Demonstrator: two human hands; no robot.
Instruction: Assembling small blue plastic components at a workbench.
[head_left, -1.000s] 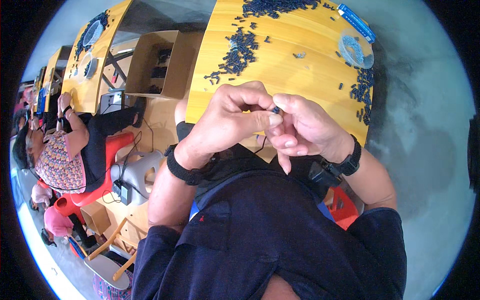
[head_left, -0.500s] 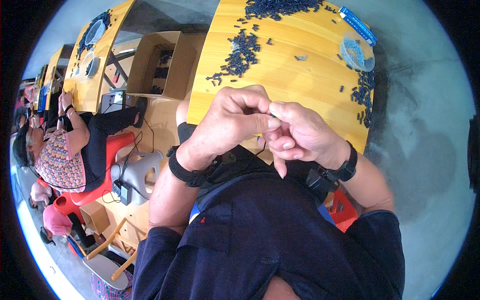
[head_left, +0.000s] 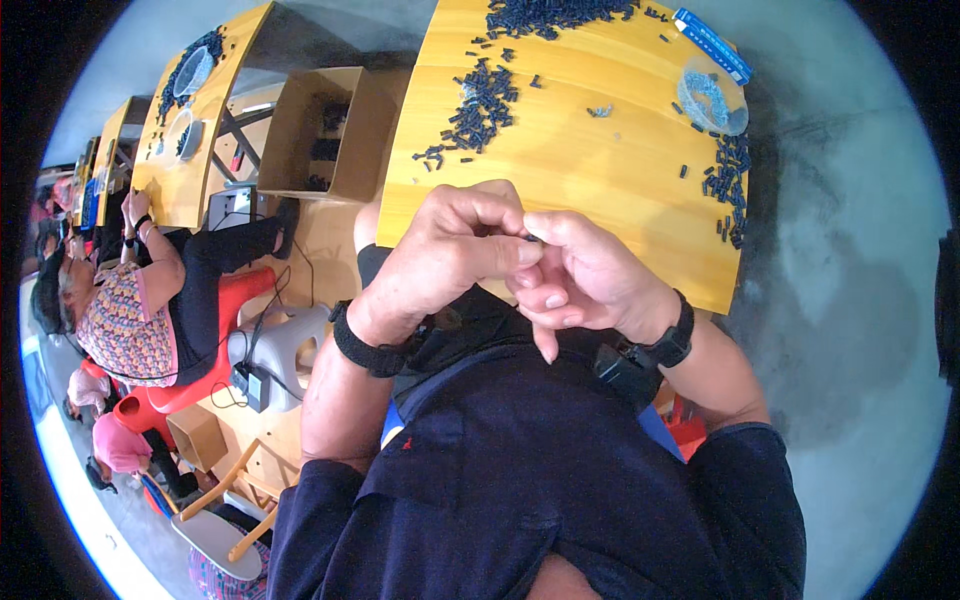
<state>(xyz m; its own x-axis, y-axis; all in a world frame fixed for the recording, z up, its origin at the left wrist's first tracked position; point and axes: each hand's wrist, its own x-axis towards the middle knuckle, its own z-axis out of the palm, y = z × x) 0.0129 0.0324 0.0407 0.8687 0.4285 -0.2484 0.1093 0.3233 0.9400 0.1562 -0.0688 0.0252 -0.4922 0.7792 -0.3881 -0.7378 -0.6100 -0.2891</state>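
Note:
My left hand (head_left: pixel 452 248) and my right hand (head_left: pixel 596 268) meet fingertip to fingertip over my lap, at the near edge of the wooden table (head_left: pixel 590 165). Between them shows the end of a tiny dark piece (head_left: pixel 534 238), mostly covered by the fingers. Thumb and forefinger of the left hand are pinched on it. The right thumb presses from the other side, with that hand's other fingers curled beneath. Beyond the hands lies a loose pile of short black cylindrical parts (head_left: pixel 484 108). Several small clear pieces (head_left: pixel 600 112) sit in the table's middle.
A clear bowl of pale blue bits (head_left: pixel 710 100) and a blue box (head_left: pixel 712 46) stand at the right edge, above more black parts (head_left: pixel 727 185). Left of the table are a cardboard box (head_left: pixel 313 135), a grey stool (head_left: pixel 275 355) with cables, and a seated person (head_left: pixel 130 320).
Both hands have shifted slightly left and down, staying together. The right thumb has drawn back a little, and the dark piece shows more plainly.

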